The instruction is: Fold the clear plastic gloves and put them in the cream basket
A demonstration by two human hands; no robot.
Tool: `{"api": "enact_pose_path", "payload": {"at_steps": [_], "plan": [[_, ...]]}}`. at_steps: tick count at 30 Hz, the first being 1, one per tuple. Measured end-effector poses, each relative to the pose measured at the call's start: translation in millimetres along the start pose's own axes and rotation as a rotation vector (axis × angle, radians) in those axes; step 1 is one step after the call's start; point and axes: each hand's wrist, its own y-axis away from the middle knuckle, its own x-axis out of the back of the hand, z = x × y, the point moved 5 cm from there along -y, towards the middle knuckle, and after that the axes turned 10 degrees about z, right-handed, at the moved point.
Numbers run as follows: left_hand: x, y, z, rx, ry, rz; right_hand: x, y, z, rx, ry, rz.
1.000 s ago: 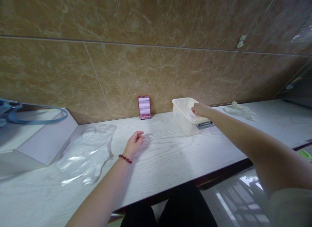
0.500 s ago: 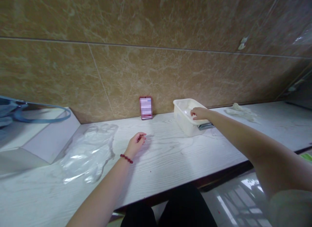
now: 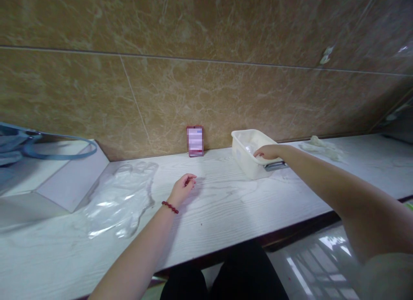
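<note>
My right hand (image 3: 269, 152) reaches over the near right rim of a white plastic bin (image 3: 247, 163), its fingers pointing down inside. The bin's wall and the hand itself partly hide the fingertips, so what they touch cannot be made out. Some clear plastic (image 3: 252, 146) shows in the bin beside the fingers. Just above the tabletop, left of the bin, my left hand (image 3: 183, 189) is loosely curled, with a gap between thumb and fingers and nothing held. A dark red bead bracelet (image 3: 170, 207) circles that wrist.
Clear plastic bags (image 3: 121, 201) lie flat left of my left arm, by a white box (image 3: 72, 175) with a blue strap (image 3: 61, 157) on it. A phone (image 3: 195, 142) leans against the wall. Crumpled whitish material (image 3: 322, 148) lies right of the bin on the white table (image 3: 219, 205).
My right hand has gone lower into the bin, and its fingers are now more hidden. The left hand keeps almost the same pose. The whole view has shifted slightly.
</note>
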Motion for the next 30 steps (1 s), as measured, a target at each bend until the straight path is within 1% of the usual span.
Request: {"api": "enact_pose_path", "payload": {"at_steps": [3, 7, 10, 12, 15, 17, 19, 21, 23, 24, 26, 28, 30], "plan": [[0, 1, 4, -0.05, -0.036, -0.005, 8, 7, 6, 0.008, 0.054, 0.041], [3, 4, 9, -0.126, -0.116, -0.029, 18, 20, 7, 0.036, 0.068, 0.084], [6, 6, 16, -0.149, -0.153, -0.068, 26, 31, 6, 0.0, 0.076, 0.138], [7, 10, 24, -0.182, -0.188, -0.122, 34, 39, 3, -0.035, 0.094, 0.208], [9, 18, 40, -0.252, -0.242, -0.218, 49, 49, -16, -0.037, 0.107, 0.375], [12, 21, 50, -0.29, -0.278, -0.277, 58, 57, -40, 0.008, 0.07, 0.502], [19, 21, 59, -0.303, -0.319, -0.297, 63, 64, -71, 0.078, -0.016, 0.619], [37, 16, 64, -0.281, -0.353, -0.248, 62, 69, -104, 0.168, -0.137, 0.714], [64, 12, 65, -0.247, -0.419, -0.163, 52, 69, -136, 0.254, -0.262, 0.752], [81, 11, 62, -0.238, -0.484, -0.123, 45, 66, -151, 0.294, -0.319, 0.747], [118, 14, 52, -0.221, -0.674, -0.052, 26, 58, -177, 0.351, -0.421, 0.718], [157, 22, 35, -0.181, -0.808, 0.026, 7, 47, -200, 0.409, -0.485, 0.689], [187, 34, 13, -0.128, -0.891, 0.032, -10, 36, -222, 0.471, -0.542, 0.657]]}}
